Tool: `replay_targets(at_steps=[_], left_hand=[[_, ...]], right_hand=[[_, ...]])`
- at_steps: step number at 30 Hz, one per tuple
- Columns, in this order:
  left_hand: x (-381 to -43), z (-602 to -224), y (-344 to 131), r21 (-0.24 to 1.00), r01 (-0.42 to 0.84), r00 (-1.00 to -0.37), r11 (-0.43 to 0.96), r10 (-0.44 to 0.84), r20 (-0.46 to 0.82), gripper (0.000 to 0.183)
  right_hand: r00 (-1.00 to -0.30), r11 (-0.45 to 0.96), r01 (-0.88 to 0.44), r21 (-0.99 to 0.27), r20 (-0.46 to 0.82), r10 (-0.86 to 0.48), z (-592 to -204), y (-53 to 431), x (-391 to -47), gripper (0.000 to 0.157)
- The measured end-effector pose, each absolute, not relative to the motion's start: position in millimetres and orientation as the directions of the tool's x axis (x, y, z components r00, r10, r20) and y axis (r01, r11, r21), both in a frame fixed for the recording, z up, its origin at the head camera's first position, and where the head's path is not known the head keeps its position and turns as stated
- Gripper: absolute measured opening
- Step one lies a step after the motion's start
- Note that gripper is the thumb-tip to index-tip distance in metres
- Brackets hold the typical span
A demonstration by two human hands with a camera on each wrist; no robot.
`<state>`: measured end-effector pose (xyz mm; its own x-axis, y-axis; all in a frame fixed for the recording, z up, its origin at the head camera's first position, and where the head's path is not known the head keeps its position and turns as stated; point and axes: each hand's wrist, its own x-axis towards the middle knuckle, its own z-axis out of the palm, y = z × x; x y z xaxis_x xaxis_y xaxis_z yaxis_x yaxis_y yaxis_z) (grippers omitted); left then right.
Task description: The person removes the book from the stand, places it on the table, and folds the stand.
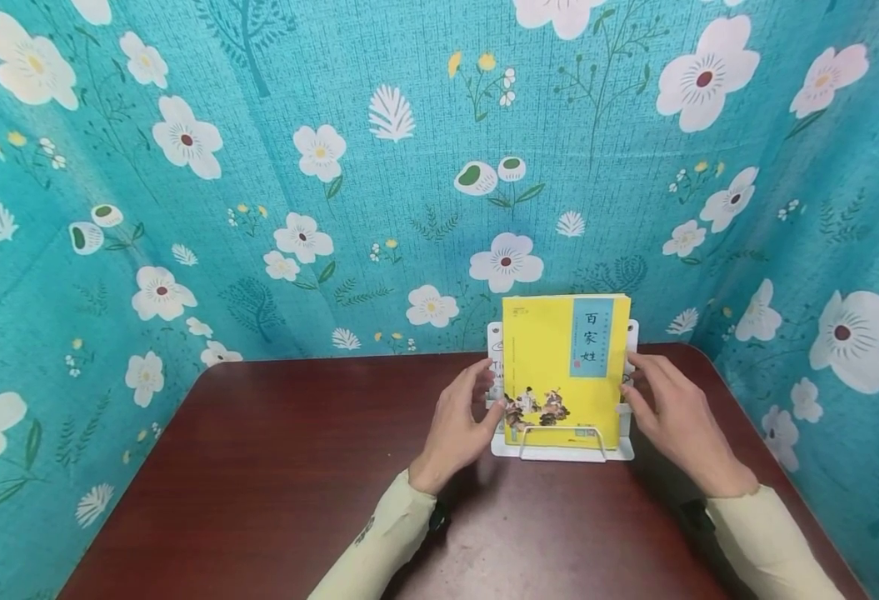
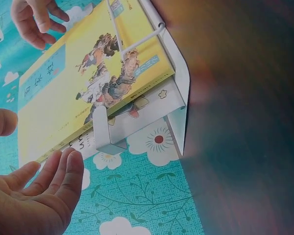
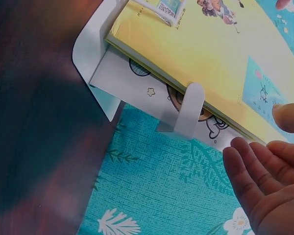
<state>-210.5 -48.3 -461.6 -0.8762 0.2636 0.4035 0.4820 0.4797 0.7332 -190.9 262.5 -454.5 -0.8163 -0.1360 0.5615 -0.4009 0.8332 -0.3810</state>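
A yellow book (image 1: 540, 354) with a blue title panel stands upright, leaning back on a white book stand (image 1: 621, 454). A white wire holder (image 1: 562, 458) crosses the front of its lower edge. White side clips, one (image 2: 102, 129) in the left wrist view and another (image 3: 190, 112) in the right wrist view, stick out past the book's edges. My left hand (image 1: 457, 421) is beside the left edge, fingers loosely bent and thumb near the cover. By the right edge is my right hand (image 1: 675, 421), fingers spread and slightly bent. Neither hand grips the book.
Under the stand is a dark reddish-brown table (image 1: 297, 467) with rounded back corners. A teal floral curtain (image 1: 409, 208) hangs behind the table and along both sides. The stand's back panel bears cartoon drawings, partly hidden by the book.
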Motion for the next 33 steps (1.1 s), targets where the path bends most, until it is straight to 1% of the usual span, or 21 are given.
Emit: replay_targets(at_steps=[8,18,25,33], left_hand=[[-214.2,-462.1,-43.9,0.724,0.472,-0.882,0.503,0.258,0.395,0.06],[-219.4,-461.9,-38.8,0.705,0.467,-0.884,0.534,0.258,0.39,0.061],[-223.2,-460.2,-38.3,0.712,0.455,-0.89,0.535,0.257,0.377,0.061],[-226.6,-459.8,-34.7,0.711,0.442,-0.897,0.546,0.249,0.366,0.058]], right_hand=[[-0.833,0.834,-0.368,-0.41,0.543,-0.101,-456.0,259.9,-196.3,0.064],[-0.877,0.799,-0.327,-0.504,0.477,-0.057,-459.4,260.8,-200.5,0.064],[-0.879,0.781,-0.33,-0.53,0.473,-0.051,-460.4,259.4,-203.2,0.061],[-0.877,0.785,-0.317,-0.532,0.48,-0.029,-463.1,258.4,-206.2,0.057]])
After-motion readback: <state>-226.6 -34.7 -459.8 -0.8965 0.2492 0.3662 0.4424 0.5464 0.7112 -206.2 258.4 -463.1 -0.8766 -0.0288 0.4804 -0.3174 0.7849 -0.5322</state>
